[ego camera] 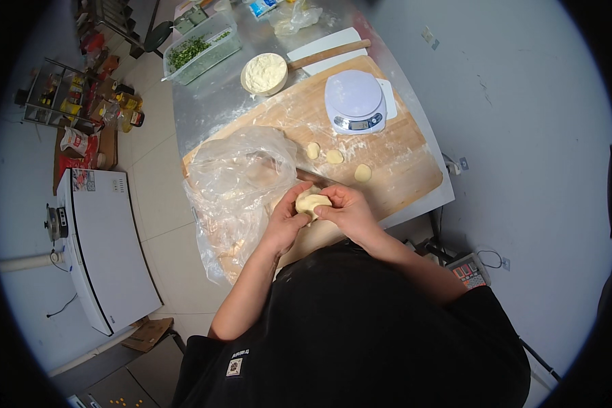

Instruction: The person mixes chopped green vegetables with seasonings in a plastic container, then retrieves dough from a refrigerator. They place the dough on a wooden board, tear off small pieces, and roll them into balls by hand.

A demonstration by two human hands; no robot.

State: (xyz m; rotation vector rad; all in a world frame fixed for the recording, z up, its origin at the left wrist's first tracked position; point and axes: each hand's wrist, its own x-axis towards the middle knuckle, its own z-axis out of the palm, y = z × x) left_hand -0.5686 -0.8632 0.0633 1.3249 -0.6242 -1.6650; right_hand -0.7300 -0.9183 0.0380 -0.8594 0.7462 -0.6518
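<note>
My left hand (287,219) and my right hand (348,210) both hold one piece of dough (312,203) between the fingers, over the near edge of a floured wooden board (403,171). Just beyond the hands, a blade-like metal edge (316,177) lies partly hidden by a clear plastic bag (239,163). Three small dough pieces rest on the board: one (313,150) nearest the bag, another (334,156) beside it, and a third (363,173) farther right. Behind them stands a white kitchen scale (356,102) with nothing on its platform.
A bowl of flour (264,74), a wooden rolling pin (331,54) on a white sheet (336,41), and a plastic tub of chopped greens (201,53) are at the back of the metal table (199,109). The wall (489,102) is at right, a white chest freezer (112,245) at left.
</note>
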